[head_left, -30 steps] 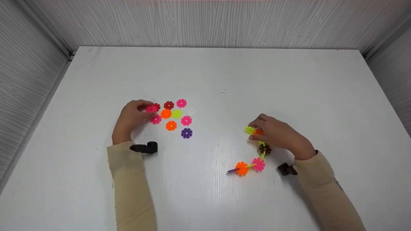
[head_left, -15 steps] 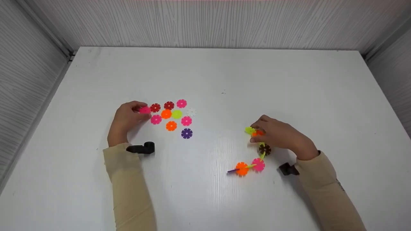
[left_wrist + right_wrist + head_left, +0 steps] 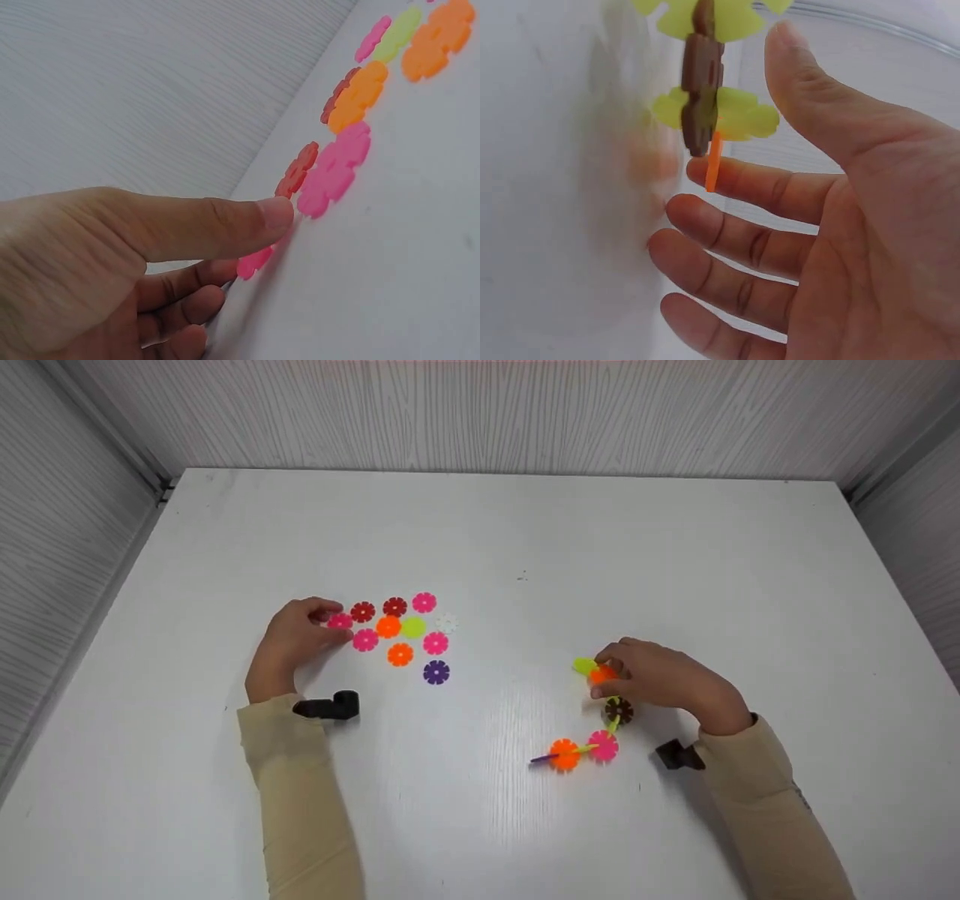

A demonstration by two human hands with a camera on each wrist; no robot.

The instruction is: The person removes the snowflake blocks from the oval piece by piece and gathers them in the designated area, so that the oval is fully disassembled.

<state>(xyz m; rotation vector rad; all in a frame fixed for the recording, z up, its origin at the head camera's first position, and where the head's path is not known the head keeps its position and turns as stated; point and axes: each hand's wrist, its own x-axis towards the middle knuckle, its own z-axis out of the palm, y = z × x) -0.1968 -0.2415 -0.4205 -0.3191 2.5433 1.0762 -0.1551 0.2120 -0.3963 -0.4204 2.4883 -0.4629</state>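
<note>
In the head view my left hand (image 3: 292,641) is at the left end of a group of loose flower-shaped plastic discs. Its thumb and fingers lie apart around a pink disc (image 3: 340,620), which looks flat on the table; the thumb partly hides that pink disc (image 3: 253,264) in the left wrist view. My right hand (image 3: 667,679) is beside the upper end of a chain of interlocked discs, near its orange disc (image 3: 602,675) and yellow-green disc (image 3: 584,666). Thumb and fingers are spread around the chain's brown disc (image 3: 699,75) in the right wrist view, without a visible grip.
Loose discs on the white table (image 3: 495,532) include a red disc (image 3: 363,612), a white disc (image 3: 447,622) and a purple disc (image 3: 436,672). The chain curves down to an orange disc (image 3: 565,754) and an edge-on purple piece (image 3: 543,759). Pale wood-grain walls (image 3: 480,420) surround the table.
My left hand has moved left with the pink disc, which now lies flat beside the red one. The right hand has drawn back slightly to the right, uncovering more of the chain's upper orange disc.
</note>
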